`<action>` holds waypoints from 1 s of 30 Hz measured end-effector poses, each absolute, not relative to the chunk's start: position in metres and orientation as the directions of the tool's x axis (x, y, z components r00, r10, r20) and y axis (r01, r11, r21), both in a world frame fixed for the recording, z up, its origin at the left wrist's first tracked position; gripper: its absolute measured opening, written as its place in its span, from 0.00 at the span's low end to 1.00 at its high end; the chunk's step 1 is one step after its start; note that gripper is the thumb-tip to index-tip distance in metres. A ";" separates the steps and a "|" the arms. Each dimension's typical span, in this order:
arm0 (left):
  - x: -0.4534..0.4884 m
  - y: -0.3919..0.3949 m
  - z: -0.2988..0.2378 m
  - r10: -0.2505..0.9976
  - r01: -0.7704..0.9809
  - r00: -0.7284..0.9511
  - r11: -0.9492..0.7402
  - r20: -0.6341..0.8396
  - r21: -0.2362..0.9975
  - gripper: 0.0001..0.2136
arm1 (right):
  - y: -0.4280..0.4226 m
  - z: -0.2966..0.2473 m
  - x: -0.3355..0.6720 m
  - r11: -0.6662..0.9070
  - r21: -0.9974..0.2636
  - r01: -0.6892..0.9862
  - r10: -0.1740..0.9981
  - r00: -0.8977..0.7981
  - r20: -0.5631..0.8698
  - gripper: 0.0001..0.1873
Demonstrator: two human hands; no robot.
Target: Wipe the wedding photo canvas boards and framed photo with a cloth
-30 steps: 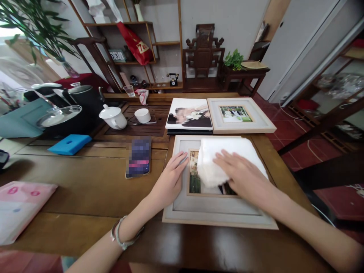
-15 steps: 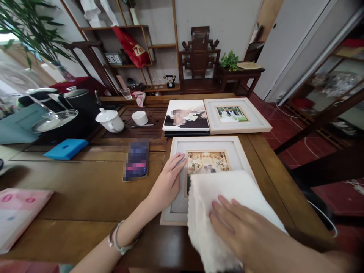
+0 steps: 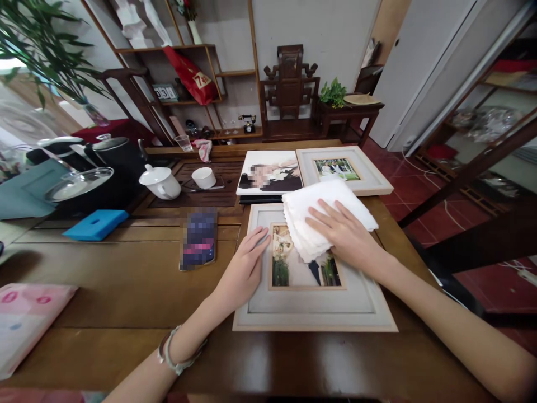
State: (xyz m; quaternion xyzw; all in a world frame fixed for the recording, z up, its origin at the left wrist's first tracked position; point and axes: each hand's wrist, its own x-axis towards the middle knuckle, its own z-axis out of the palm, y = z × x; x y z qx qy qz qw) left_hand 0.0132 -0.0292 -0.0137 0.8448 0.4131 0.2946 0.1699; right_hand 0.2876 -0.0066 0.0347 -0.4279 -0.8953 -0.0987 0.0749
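Observation:
A light wooden picture frame lies flat on the table before me, a wedding photo set inside its pale mat. At the frame's left edge, my left hand holds on, fingers laid together over the border; its thumb is hidden. My right hand presses a folded white cloth against the upper right of the frame, with the fingers spread on top and the thumb out of sight. The cloth covers part of the photo and overlaps the lower edge of a second framed picture behind.
Beside the second frame sits a photo panel on something dark. Left of my frame lies a phone, with a blue block, a lidded white teacup, a small white bowl and a pink-and-white packet farther left.
My right hand has pushed the cloth away from me, from the frame's lower right to its upper right, uncovering the lower photo. My left hand keeps its place on the frame.

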 end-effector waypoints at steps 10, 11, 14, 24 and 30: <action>0.014 -0.030 -0.016 0.810 0.592 0.448 -0.586 0.378 0.553 0.22 | -0.115 0.071 0.275 0.695 0.112 0.710 0.718 -0.694 -0.054 0.28; 0.014 -0.030 -0.015 0.809 0.590 0.454 -0.587 0.374 0.554 0.22 | -0.124 0.073 0.274 0.716 0.080 0.693 0.697 -0.716 -0.043 0.28; 0.015 -0.031 -0.014 0.804 0.589 0.476 -0.593 0.357 0.549 0.23 | -0.127 0.079 0.274 0.720 -0.034 0.693 0.691 -0.721 -0.049 0.25; 0.016 -0.034 -0.012 0.817 0.587 0.447 -0.575 0.364 0.570 0.22 | -0.020 0.046 0.267 0.519 0.060 0.853 0.829 -0.519 0.208 0.18; 0.017 -0.034 -0.016 0.826 0.578 0.417 -0.563 0.379 0.590 0.22 | -0.066 0.038 0.255 0.655 0.030 0.755 0.740 -0.648 0.180 0.25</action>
